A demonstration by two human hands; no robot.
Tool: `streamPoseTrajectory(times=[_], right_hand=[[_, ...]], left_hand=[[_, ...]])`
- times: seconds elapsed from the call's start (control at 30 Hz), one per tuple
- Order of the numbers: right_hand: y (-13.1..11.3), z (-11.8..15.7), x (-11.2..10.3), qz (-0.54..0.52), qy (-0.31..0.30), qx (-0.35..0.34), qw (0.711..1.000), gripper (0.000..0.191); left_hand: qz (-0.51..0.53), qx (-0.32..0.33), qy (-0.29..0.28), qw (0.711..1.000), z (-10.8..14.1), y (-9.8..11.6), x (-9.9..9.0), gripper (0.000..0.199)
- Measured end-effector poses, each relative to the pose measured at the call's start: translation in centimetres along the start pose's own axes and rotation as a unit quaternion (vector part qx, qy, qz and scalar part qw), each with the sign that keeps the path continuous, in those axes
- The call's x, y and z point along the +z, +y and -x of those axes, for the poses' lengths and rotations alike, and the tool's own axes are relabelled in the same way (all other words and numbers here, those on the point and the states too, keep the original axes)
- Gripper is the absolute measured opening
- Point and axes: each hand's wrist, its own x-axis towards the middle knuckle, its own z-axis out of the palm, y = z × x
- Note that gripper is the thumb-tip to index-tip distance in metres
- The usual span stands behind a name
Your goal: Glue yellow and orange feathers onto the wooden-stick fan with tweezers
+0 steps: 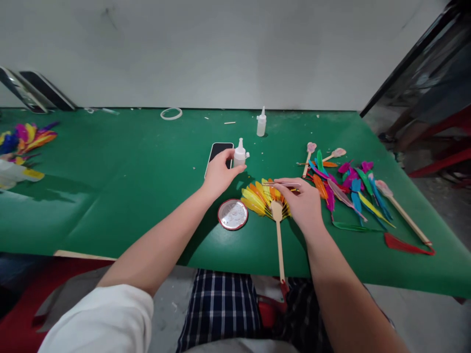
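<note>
My left hand (221,171) is closed around a small white glue bottle (240,156), its pointed nozzle upward, in front of a phone (220,151) lying on the table. Between the thumb and fingers of my right hand (302,198) is a pair of tweezers (281,184), pointing left over a feather fan. Yellow and orange feathers (256,197) spread from the fan's wooden handle (278,240), which sticks out past the table edge. A round red-rimmed lid (233,214) with a whitish inside lies left of the fan.
Another glue bottle (261,123) stands farther back. To the right are loose coloured feathers (356,191) and wooden handles (406,215), one with a red tassel (406,243). A clear ring (171,113) lies near the wall. At far left, a person's sleeve (16,171) is beside more feathers (33,137).
</note>
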Motion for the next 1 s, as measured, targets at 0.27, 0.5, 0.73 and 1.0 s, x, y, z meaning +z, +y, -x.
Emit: streamPoseTrajectory(times=[0.27, 0.5, 0.73, 1.0], right_hand=[[0.0, -0.1, -0.4, -0.029, -0.072, 0.063, 0.995, 0.017], [0.0, -0.2, -1.2, 0.042, -0.135, 0.038, 0.989, 0.018], [0.1, -0.2, -1.2, 0.054, -0.144, 0.041, 0.987, 0.019], [1.2, -0.4, -1.5, 0.125, -0.157, 0.013, 0.980, 0.028]], left_hand=[[-0.097, 0.022, -0.003, 0.995, -1.5, -2.0, 1.0, 0.039], [-0.093, 0.025, -0.007, 0.995, -1.1, -2.4, 1.0, 0.037], [-0.115, 0.034, 0.003, 0.993, -0.8, -2.5, 1.0, 0.063], [-0.093, 0.064, -0.019, 0.993, -0.3, -3.1, 0.6, 0.085]])
